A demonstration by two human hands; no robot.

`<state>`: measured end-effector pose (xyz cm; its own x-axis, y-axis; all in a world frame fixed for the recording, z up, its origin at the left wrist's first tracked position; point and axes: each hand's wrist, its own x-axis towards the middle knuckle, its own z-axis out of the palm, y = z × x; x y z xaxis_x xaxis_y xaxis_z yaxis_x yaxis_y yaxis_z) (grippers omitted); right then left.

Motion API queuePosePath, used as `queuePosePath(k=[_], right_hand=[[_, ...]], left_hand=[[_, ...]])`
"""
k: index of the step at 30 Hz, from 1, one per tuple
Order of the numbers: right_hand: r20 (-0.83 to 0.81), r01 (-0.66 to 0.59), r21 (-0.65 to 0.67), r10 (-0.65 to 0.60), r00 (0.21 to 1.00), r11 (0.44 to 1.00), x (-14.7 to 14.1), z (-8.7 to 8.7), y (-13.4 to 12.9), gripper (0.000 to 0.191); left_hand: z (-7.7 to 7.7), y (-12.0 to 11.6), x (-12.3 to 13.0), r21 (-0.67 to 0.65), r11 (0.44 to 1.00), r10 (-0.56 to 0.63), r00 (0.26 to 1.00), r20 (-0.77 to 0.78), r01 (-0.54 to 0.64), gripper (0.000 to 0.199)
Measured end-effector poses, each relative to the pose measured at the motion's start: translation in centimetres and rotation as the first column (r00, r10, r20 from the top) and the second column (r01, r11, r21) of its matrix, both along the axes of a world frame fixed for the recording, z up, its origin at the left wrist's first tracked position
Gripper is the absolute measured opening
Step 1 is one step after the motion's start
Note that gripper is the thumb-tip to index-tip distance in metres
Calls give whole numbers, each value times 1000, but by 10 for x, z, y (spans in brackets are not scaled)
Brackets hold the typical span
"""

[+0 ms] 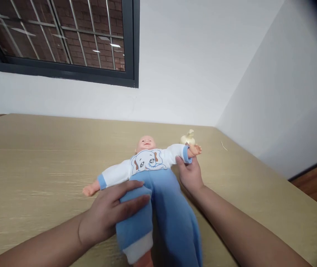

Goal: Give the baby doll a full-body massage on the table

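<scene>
A baby doll point(164, 200) in blue trousers and a white top with an elephant print lies on its back on the wooden table point(49, 155), head away from me and arms spread. My left hand point(114, 207) is wrapped round the doll's leg on the left, fingers over the blue cloth. My right hand point(190, 174) pinches the sleeve near the blue cuff of the arm on the right; some of its fingers are hidden behind the sleeve. One bare foot shows at the bottom edge.
A small cream-coloured object point(187, 138) stands just behind the doll's right-side hand. A thin strand point(224, 146) lies farther right. White walls point(180, 74) and a barred window point(63, 33) border the table's far side.
</scene>
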<state>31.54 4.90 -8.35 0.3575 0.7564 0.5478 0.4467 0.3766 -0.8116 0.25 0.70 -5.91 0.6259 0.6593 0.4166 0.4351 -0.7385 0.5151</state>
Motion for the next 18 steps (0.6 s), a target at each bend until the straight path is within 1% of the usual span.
queuePosePath(k=[2,5,7,10,12,14,16,18], right_hand=[[150,-12,30,7,989,999,-2,4,-4,65],[383,-73,15,62,922,997,-3,6,-7,70],[534,-108,-8,96,840,994,-3,8,-7,72],[709,-149,-60,147,690,987,-4,12,-9,76],[780,-158,-112,186,597,981,-5,17,-9,82],[816,-155,-153,213,538,976,-7,20,-10,88],[834,-162,-173,232,501,972,-7,23,-10,90],[836,-187,-168,241,493,968,-7,22,-10,89]], left_hand=[[2,-1,3,-53,998,-17,1000,16,18,37],[1,1,8,-34,994,-106,993,54,108,35],[0,2,13,-32,989,-142,986,87,146,37],[0,4,22,-28,980,-190,975,116,195,38],[2,5,27,-20,972,-229,965,127,233,39],[4,7,31,-20,967,-247,959,141,252,40],[4,9,34,-27,965,-253,953,166,261,38],[4,12,35,-30,962,-260,946,192,270,36]])
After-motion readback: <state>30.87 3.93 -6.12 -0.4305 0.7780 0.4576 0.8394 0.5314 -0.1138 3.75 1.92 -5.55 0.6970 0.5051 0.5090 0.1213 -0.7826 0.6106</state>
